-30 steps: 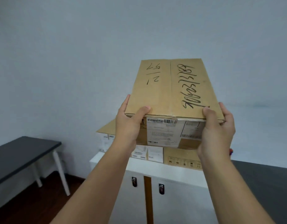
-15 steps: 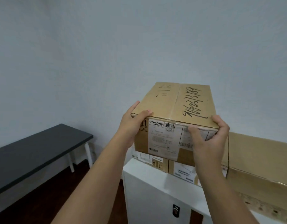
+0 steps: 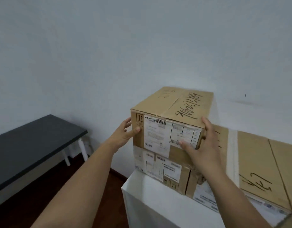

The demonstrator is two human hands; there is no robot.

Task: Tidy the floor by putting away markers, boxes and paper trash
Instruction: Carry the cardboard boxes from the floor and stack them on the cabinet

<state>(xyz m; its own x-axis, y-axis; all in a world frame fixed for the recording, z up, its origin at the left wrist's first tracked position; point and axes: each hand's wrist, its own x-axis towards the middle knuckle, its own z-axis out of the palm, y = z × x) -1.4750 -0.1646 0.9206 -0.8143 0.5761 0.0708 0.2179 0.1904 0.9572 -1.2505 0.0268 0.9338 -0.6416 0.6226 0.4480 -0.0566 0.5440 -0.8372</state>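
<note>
Both hands on top box (image 3: 173,119), which sits on lower box (image 3: 158,167) atop white cabinet (image 3: 151,203). Left hand (image 3: 123,135) grasps its left edge, thumb on front. Right hand (image 3: 202,145) grasps right corner, thumb across label. Big box (image 3: 263,163) just right of right hand.
</note>
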